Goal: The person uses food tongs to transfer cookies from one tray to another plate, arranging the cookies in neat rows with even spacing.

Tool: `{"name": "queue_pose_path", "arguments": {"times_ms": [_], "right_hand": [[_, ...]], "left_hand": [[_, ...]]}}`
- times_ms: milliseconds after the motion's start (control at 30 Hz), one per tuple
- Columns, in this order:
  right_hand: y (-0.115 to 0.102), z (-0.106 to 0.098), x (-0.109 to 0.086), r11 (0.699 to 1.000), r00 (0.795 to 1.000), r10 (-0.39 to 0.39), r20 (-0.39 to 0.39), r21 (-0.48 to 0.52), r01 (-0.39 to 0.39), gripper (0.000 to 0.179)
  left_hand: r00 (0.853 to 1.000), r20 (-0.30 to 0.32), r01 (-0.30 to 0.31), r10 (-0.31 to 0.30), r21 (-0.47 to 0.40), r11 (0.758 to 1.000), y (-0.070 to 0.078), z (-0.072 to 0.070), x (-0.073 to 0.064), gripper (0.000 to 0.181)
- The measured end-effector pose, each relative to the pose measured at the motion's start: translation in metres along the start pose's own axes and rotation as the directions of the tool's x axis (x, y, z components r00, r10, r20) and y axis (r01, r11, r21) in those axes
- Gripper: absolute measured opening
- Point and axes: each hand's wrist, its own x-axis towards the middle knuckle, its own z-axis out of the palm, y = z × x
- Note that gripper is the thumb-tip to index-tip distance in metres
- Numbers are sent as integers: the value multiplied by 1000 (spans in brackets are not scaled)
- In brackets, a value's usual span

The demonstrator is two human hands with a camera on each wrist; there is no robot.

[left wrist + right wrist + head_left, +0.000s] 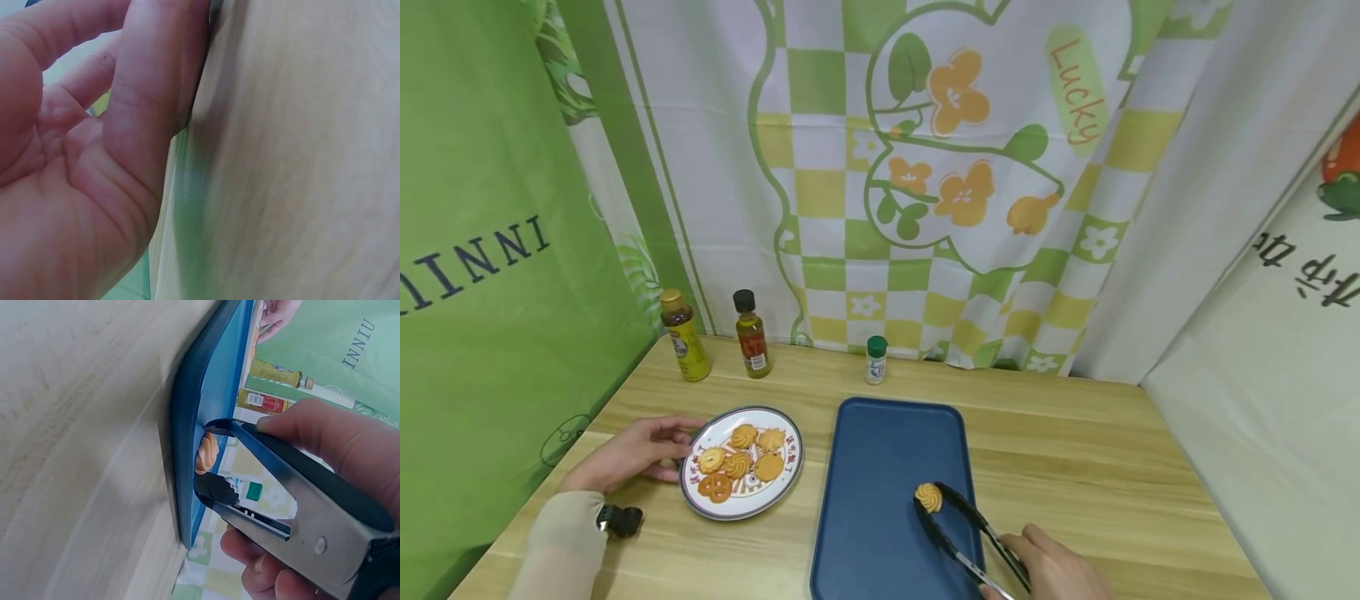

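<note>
My left hand (638, 457) holds the left rim of a round white plate (758, 504) with a dark edge. Several cookies (737, 465) lie on it, including a pretzel-shaped one (715, 487). In the left wrist view the fingers hide most of the plate's rim. A pair of tongs (981, 533) with black tips is gripped in my right hand (1060, 571). The tongs' tips stand apart on either side of a swirled cookie (928, 497), low over the blue tray (887, 467). The right wrist view shows that cookie (207, 453) resting on the tray between the tips.
At the back left stand a yellow-labelled bottle (688, 346) and a black-capped bottle (752, 337). A small green-capped shaker (876, 362) is behind the tray. Patterned curtains (820, 208) border the wooden table (1075, 450).
</note>
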Motion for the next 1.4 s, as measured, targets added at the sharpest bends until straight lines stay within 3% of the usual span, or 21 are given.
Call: {"name": "queue_pose_path", "arguments": {"times_ms": [467, 967, 1133, 1400], "right_hand": [[-27, -4, 12, 998, 997, -57, -55, 36, 59, 59], [-68, -11, 28, 977, 974, -204, -103, 37, 209, 59], [-80, -12, 32, 952, 952, -288, -107, 71, 297, 56], [-99, -11, 41, 899, 899, -413, -144, 96, 428, 54]], "left_hand": [[1000, -9, 5, -5, 14, 1000, 5, 1, 1, 65], [1000, -8, 1, -1, 13, 1000, 5, 1, 3, 67], [1000, -13, -1, 1, 18, 1000, 5, 0, 2, 67], [1000, -6, -12, 12, 4, 1000, 3, -1, 1, 65]]}}
